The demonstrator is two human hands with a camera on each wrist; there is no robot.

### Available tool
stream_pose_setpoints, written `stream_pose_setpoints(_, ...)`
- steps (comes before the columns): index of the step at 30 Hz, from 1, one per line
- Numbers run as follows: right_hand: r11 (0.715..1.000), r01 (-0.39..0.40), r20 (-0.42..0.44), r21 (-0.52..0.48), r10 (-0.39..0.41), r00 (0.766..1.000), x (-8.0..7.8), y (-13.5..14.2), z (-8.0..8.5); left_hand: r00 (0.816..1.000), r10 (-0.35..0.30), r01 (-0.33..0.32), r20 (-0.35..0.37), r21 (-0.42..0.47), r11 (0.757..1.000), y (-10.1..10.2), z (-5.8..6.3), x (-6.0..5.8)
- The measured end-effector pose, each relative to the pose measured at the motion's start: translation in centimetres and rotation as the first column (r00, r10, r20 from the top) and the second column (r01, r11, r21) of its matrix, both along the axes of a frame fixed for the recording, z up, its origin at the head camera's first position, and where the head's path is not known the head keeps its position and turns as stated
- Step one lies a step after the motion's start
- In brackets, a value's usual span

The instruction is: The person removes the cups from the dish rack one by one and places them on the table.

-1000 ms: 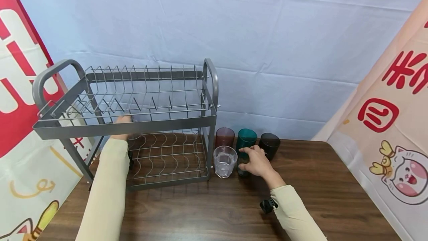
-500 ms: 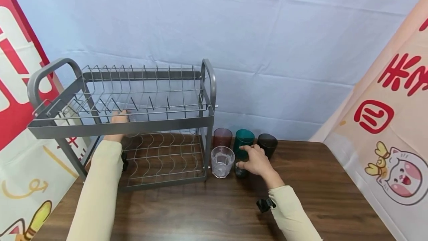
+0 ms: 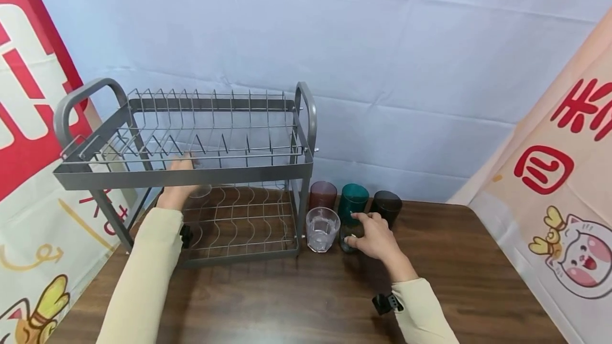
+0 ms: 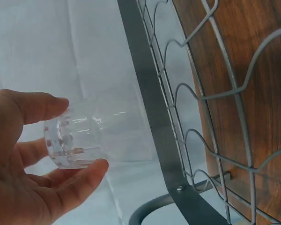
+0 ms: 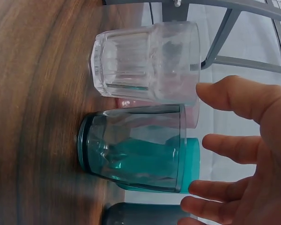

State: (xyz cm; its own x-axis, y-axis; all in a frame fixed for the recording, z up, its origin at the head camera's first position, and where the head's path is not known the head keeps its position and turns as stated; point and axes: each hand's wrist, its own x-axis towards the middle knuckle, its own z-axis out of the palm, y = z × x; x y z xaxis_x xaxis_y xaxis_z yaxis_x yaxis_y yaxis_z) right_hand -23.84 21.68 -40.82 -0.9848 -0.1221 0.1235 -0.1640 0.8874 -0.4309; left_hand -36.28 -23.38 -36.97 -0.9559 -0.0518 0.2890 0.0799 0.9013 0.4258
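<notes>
My left hand reaches between the two tiers of a grey metal dish rack, partly hidden by the upper front bar. In the left wrist view, its thumb and fingers hold a clear glass near the thick base. That glass's rim points to the lower wire shelf. My right hand hovers with spread fingers beside a smoky-grey glass. In the right wrist view, the fingers lie just past the rim, holding nothing. Another clear glass stands upright by the thumb.
Behind the front glasses stand a reddish glass, a teal glass and a black glass. The wooden table ends at a pale cloth backdrop. A rack side post stands close to the clear glass.
The head view has shifted slightly. My left hand, still holding the clear glass, sits a little farther right within the rack. My right hand has drawn slightly right, away from the glasses.
</notes>
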Motion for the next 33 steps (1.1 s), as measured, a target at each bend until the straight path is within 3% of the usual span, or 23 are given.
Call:
stream_pose_setpoints(3,1.0,-0.005,-0.005,0.007,0.005,1.0,0.7,0.0,0.3,1.0,0.0,-0.001,0.021,0.038,0.999,1.8,1.5,3.0)
stream_pose_setpoints(6,1.0,-0.005,0.01,0.016,0.005,1.0,1.2,0.0,0.0,1.0,-0.014,0.014,0.019,0.041,0.999,2.6,1.8,4.3)
stream_pose_setpoints(10,1.0,-0.003,0.005,0.007,0.003,1.0,1.8,-0.3,-0.1,1.0,-0.009,0.008,0.015,0.033,0.999,3.4,1.9,5.1)
stream_pose_setpoints(14,1.0,-0.015,-0.015,-0.017,0.015,1.0,2.3,-0.7,0.1,0.997,-0.039,0.034,-0.072,-0.066,0.997,4.0,2.1,5.6)
stream_pose_setpoints(17,0.999,-0.021,-0.028,-0.032,0.02,0.999,2.8,-0.9,0.3,0.991,-0.066,0.055,-0.119,-0.089,0.995,4.2,2.3,6.1)
stream_pose_setpoints(22,0.998,-0.032,-0.048,-0.049,0.03,0.998,3.4,-1.1,0.3,0.987,-0.081,0.082,-0.138,-0.003,0.997,4.5,2.4,7.0)
stream_pose_setpoints(27,0.998,-0.04,-0.036,-0.057,0.038,0.999,4.0,-1.2,0.1,0.981,-0.106,0.108,-0.16,0.005,0.994,5.3,2.3,7.6)
stream_pose_setpoints(33,0.998,-0.046,-0.017,-0.031,0.046,0.999,4.6,-1.3,0.1,0.986,-0.108,0.111,-0.126,0.016,0.994,5.9,2.0,9.1)
